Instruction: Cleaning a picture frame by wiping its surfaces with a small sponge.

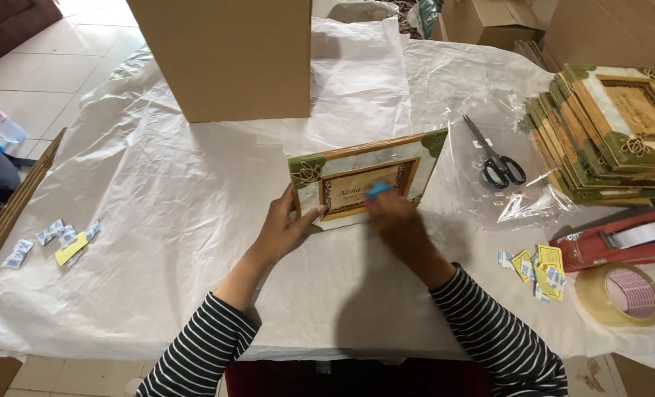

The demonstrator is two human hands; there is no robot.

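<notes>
Head view, one moment. A rectangular wooden picture frame [360, 180] with green floral corners and a pale inner border stands near the middle of the surface [195, 220], which is covered in crinkled white plastic sheeting. The frame is tilted up on its lower edge, face toward the wearer.

Left hand [287, 228]: fingers behind the frame's left edge, thumb across the front, pinching it. This grip appears to prop the frame upright and steady it.

Right hand [393, 213]: curled, fingertips pressed to the frame's centre panel over a small blue item [379, 191], blurred; cloth or sticker, cannot tell which. Whether it is pinched or only pressed flat, cannot tell.

Surroundings:
- Tall brown cardboard box [232, 55] behind the frame.
- Black-handled scissors [498, 158] to the right, lying on a clear plastic bag [533, 198].
- Stack of matching wooden frames [614, 136] at far right.
- Red tape dispenser [621, 242] and a roll of clear tape [621, 294] at the right edge.
- Small yellow and white-blue packets [537, 268] near the right forearm; more packets [59, 239] well apart on the left.
</notes>
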